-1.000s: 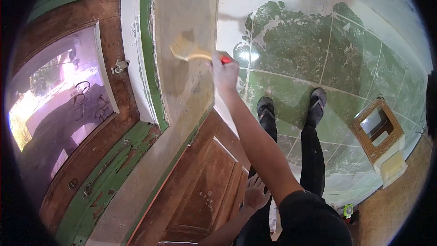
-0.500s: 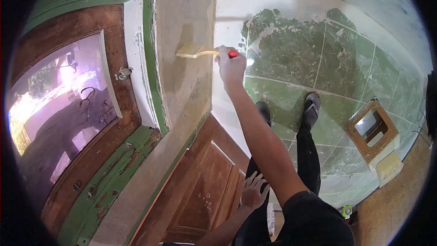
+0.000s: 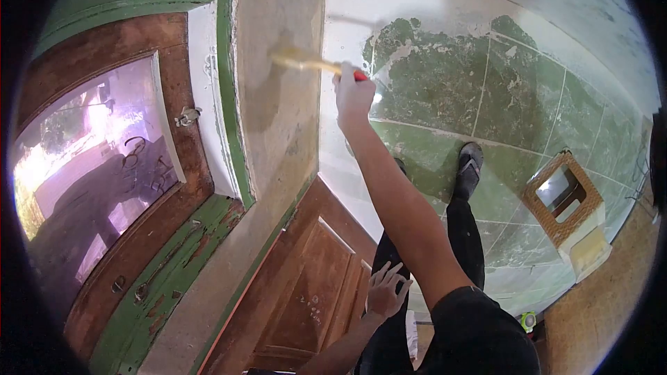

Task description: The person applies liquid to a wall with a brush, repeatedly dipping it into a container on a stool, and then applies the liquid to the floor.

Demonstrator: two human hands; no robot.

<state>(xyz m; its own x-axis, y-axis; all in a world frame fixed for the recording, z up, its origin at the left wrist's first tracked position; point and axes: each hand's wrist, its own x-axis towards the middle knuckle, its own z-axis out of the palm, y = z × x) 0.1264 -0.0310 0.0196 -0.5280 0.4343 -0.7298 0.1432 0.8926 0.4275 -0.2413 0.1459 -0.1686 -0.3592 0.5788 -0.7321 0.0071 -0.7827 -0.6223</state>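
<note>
With right fingers (image 3: 347, 73) wrapped round the red-tipped paintbrush (image 3: 316, 64), blurrier than before, near mottled plaster (image 3: 278, 7) beyond; with left fingers (image 3: 379, 275) spread over black trousers (image 3: 465, 236).

The wall (image 3: 285, 132) lies between the pane (image 3: 97, 146) and the floor (image 3: 517, 90).

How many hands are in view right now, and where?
2. The right hand grips a paintbrush at the beige wall; the left hand, fingers spread, is lower down by the black trousers. No others show.
</note>
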